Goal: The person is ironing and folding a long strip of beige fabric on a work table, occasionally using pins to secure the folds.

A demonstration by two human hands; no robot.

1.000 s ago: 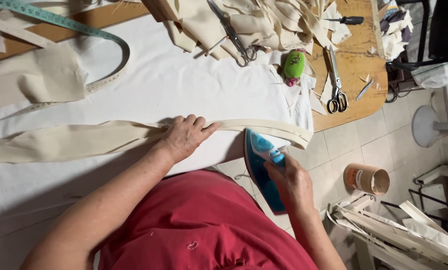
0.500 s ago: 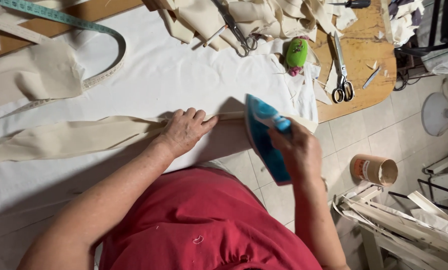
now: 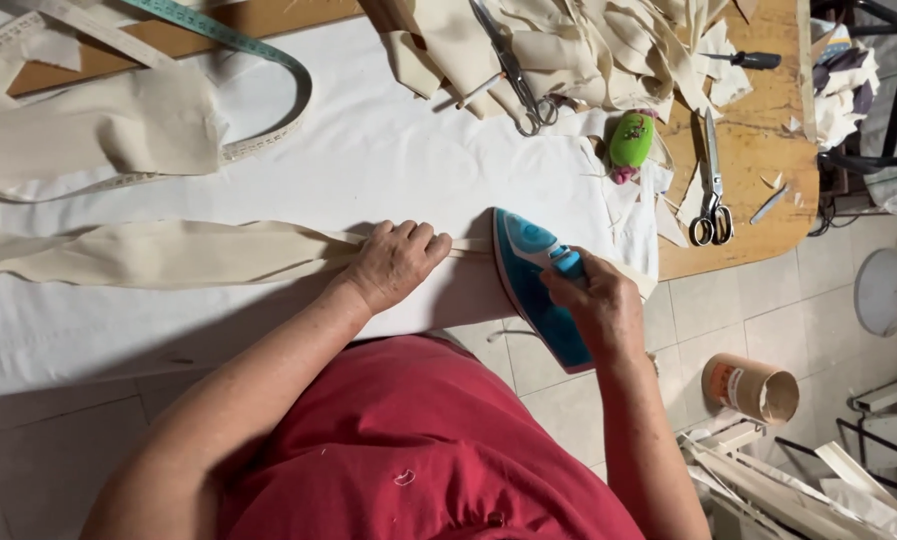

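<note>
Pressing step: left hand (image 3: 396,262) lies flat on the folded cream strip (image 3: 168,252) at desk (image 3: 388,150) centre; right hand (image 3: 596,305) clamps the blue iron (image 3: 528,270) at three o'clock, sole apparently down. Next needs a steady glide leftward.

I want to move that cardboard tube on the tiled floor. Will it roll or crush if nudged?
The brown cardboard tube lies on its side, so it would probably roll. Its open end shows it is hollow, so it is likely light. The wall looks fairly thick, so a gentle nudge probably won't crush it.
</note>
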